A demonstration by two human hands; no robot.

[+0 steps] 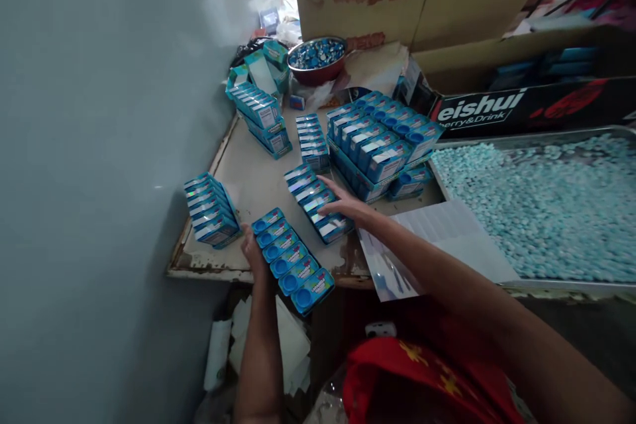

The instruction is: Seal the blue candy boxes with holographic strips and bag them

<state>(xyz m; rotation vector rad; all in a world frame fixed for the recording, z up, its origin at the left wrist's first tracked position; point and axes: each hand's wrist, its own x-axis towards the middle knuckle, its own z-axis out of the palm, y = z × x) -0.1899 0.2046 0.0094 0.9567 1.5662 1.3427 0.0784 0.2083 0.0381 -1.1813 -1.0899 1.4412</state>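
Observation:
My left hand (252,253) grips a row of small blue boxes (293,264) from the left, its fingers partly hidden. That row shows its faces with round blue windows and extends past the table's front edge. My right hand (345,204) lies over a second row of boxes (311,195), fingers and thumb spread apart. Whether it presses on them I cannot tell. A third row of boxes (211,209) stands left of my left hand. Beyond my right hand is a large stack of the same boxes (377,139), beside a short row (312,139).
More boxes (261,116) are stacked by the wall. A red bowl (317,69) of small blue-and-white pieces stands behind. To the right, a metal tray (556,283) holds pale blue pieces. A clear plastic sheet (437,245) overlaps the tray. A black carton (527,112) borders the back.

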